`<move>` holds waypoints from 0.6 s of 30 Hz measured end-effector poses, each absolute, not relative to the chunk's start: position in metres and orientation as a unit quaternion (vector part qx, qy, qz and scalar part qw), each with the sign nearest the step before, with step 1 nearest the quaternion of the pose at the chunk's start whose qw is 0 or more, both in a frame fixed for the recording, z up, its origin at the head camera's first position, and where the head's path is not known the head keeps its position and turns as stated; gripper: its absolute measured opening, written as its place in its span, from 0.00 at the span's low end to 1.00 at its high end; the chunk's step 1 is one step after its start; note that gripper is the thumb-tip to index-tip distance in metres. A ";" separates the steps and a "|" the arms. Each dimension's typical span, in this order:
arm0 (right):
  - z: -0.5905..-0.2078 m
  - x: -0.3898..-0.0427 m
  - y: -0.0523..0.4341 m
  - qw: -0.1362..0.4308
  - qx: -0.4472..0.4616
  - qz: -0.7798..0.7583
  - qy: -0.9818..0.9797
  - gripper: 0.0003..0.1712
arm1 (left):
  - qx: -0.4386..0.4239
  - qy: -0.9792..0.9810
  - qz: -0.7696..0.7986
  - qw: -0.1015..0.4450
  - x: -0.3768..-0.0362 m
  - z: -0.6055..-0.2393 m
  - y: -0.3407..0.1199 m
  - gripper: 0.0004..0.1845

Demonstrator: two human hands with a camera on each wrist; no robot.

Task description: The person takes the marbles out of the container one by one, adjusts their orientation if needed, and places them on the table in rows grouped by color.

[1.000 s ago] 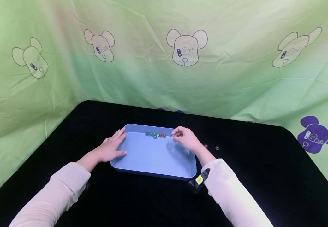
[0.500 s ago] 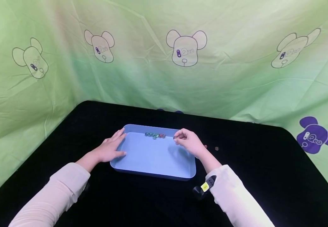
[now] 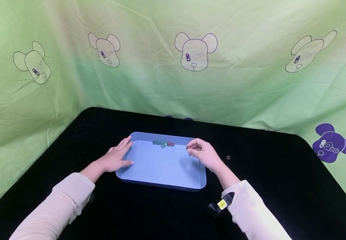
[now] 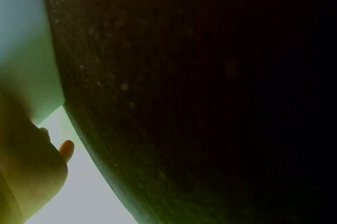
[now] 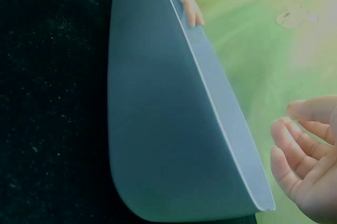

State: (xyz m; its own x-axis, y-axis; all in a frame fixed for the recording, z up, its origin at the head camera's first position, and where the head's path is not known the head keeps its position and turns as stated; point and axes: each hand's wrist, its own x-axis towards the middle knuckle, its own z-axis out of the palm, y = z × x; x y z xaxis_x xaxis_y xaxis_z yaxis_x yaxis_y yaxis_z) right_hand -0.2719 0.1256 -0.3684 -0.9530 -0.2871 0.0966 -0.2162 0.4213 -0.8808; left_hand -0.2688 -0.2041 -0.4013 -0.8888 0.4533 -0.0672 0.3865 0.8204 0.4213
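Observation:
A shallow blue tray (image 3: 161, 185) lies on the black table. My left hand (image 3: 117, 158) rests with spread fingers over its left rim, thumb inside. In the left wrist view, part of the left hand (image 4: 39, 174) shows dark at the lower left. Over the tray's right end, my right hand (image 3: 204, 153) pinches a small glass marble (image 3: 187, 148) between thumb and fingertips, mostly covered by them. The right wrist view has the right hand (image 5: 310, 155) beyond the tray's wall. Along the far inside wall sit several green marbles (image 3: 158, 143) beside reddish ones (image 3: 172, 144).
One loose marble (image 3: 228, 157) lies on the black tabletop (image 3: 265, 173) to the right of my right wrist. A green cloth (image 3: 149, 90) with printed bear heads hangs behind the table. A small black device (image 3: 222, 204) is strapped at my right cuff.
My right hand has moved a little right and toward me with the marble. A reddish marble on the table is now hidden by the right arm. The left hand has stayed put.

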 end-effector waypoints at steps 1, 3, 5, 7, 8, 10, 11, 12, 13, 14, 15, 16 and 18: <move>-0.368 -0.271 0.126 0.034 -0.151 -0.520 0.840 0.09 | 0.221 0.951 0.202 0.082 -0.269 -0.401 -0.204 0.40; -0.368 -0.270 0.127 0.033 -0.153 -0.525 0.836 0.09 | 0.220 0.950 0.203 0.085 -0.269 -0.401 -0.204 0.39; -0.368 -0.269 0.128 0.034 -0.154 -0.531 0.832 0.09 | 0.218 0.951 0.203 0.088 -0.269 -0.401 -0.204 0.40; -0.367 -0.267 0.127 0.035 -0.153 -0.537 0.829 0.10 | 0.217 0.951 0.202 0.090 -0.269 -0.401 -0.205 0.40; -0.367 -0.266 0.128 0.035 -0.153 -0.540 0.827 0.10 | 0.218 0.950 0.203 0.089 -0.269 -0.402 -0.205 0.40; -0.361 -0.261 0.127 0.034 -0.153 -0.545 0.823 0.10 | 0.220 0.950 0.205 0.086 -0.269 -0.403 -0.205 0.40; -0.360 -0.260 0.127 0.032 -0.154 -0.547 0.822 0.10 | 0.221 0.949 0.206 0.084 -0.269 -0.403 -0.205 0.40; -0.359 -0.259 0.127 0.030 -0.157 -0.547 0.822 0.10 | 0.223 0.949 0.207 0.082 -0.269 -0.403 -0.205 0.40; -0.358 -0.258 0.128 0.028 -0.158 -0.547 0.821 0.10 | 0.223 0.949 0.207 0.080 -0.269 -0.404 -0.205 0.40; -0.358 -0.258 0.129 0.026 -0.160 -0.548 0.821 0.10 | 0.223 0.949 0.207 0.079 -0.270 -0.404 -0.205 0.40; -0.358 -0.257 0.130 0.025 -0.160 -0.547 0.821 0.10 | 0.223 0.949 0.208 0.079 -0.270 -0.404 -0.205 0.40; -0.361 -0.259 0.132 0.024 -0.160 -0.546 0.822 0.10 | 0.225 0.949 0.208 0.079 -0.270 -0.404 -0.205 0.40; -0.362 -0.259 0.135 0.020 -0.159 -0.546 0.822 0.10 | 0.224 0.949 0.208 0.079 -0.270 -0.403 -0.206 0.40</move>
